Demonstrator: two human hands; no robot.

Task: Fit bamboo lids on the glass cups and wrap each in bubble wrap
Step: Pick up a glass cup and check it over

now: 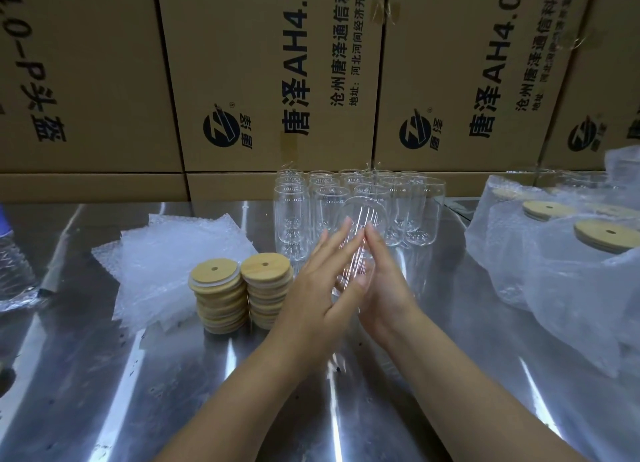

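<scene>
A clear glass cup (pixel 364 216) is lifted and tilted away from me above the steel table, carried between my two palms. My left hand (pixel 317 285) presses its left side with straight fingers. My right hand (pixel 386 285) presses the right side, its fingers straight too. Two stacks of bamboo lids (pixel 266 281) with centre holes stand just left of my left hand. Flat bubble wrap sheets (pixel 166 254) lie left of the lids. Several empty glass cups (pixel 346 195) stand clustered behind the held cup.
The work surface is a shiny steel table (pixel 242 392). Wrapped cups with bamboo lids (pixel 554 247) are piled at the right under loose bubble wrap. Printed cardboard boxes (pixel 270 74) form a wall along the table's back edge. A plastic-wrapped object (pixel 14 264) sits at the far left.
</scene>
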